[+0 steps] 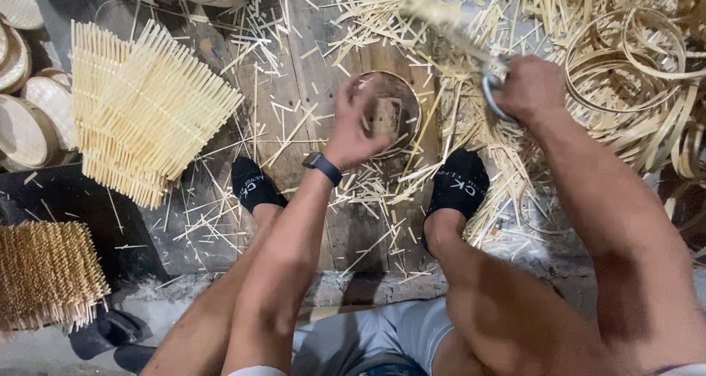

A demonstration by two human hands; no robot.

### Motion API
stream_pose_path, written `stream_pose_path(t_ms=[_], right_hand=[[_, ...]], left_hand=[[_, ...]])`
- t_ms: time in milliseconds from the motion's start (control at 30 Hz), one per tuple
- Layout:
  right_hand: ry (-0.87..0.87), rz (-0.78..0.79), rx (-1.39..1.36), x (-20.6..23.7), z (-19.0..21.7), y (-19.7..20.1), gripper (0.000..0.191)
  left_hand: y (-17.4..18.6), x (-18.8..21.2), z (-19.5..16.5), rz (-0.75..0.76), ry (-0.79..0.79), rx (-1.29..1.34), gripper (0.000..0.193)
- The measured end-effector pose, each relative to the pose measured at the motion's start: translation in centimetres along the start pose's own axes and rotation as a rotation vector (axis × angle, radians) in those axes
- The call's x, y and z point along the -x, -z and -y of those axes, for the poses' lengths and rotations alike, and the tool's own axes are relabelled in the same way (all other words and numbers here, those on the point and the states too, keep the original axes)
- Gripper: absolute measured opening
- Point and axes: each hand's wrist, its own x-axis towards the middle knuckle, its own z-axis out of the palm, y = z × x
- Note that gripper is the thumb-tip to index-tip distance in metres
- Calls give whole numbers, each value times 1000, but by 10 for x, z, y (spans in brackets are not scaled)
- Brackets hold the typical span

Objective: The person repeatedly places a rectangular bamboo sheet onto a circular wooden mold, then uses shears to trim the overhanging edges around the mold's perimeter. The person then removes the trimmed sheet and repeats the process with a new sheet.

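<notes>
Round wooden block (401,108), centre of view, standing on a plank floor (309,60) between the person's two feet in black socks (254,185). Left hand (357,122) lies over the block's near-left rim, fingers curled round a small pale piece (382,115) held on the block top; what the piece is cannot be told. Black watch (322,167) on the left wrist, just below the block. Right hand (529,88), to the right of the block & slightly above it, is clenched round a metal ring handle (491,97); the tool's blade (441,19) runs up-left from the fist, motion-blurred, ending above the block, apart from it. Cut bamboo strips (382,23) are scattered all round the block, thickest above & to the right. Far right of the block: heap of bent bamboo hoops (632,60). Left of the block: fan-shaped stack of woven slat mats (140,104); beyond it at the frame edge, round woven trays (33,119). Lower left of the block: bundle of brown sticks (44,273), ends up, w/ a dark mat (125,229) beside it.
</notes>
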Motion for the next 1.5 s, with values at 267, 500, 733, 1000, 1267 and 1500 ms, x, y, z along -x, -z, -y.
stream_pose_path(t_ms=[267,500,733,1000,1267,1500], right_hand=[[-46,-309,-423,23,36,-19,55],[260,-62,-947,29,66,-33,24],[220,-69,-1146,27,65,-44,24],[116,136,-1489,51,50,-78,17],[30,117,-1547,52,60,-92,13],[56,314,-1744,69,63,-84,15]], left_hand=[[-9,-43,42,-149,753,256,40],[-39,-64,12,-141,685,266,28],[-51,-67,14,-117,664,267,27],[-36,16,31,-267,749,469,25],[-41,27,29,-307,914,528,27],[-57,63,9,-354,1013,1063,29]])
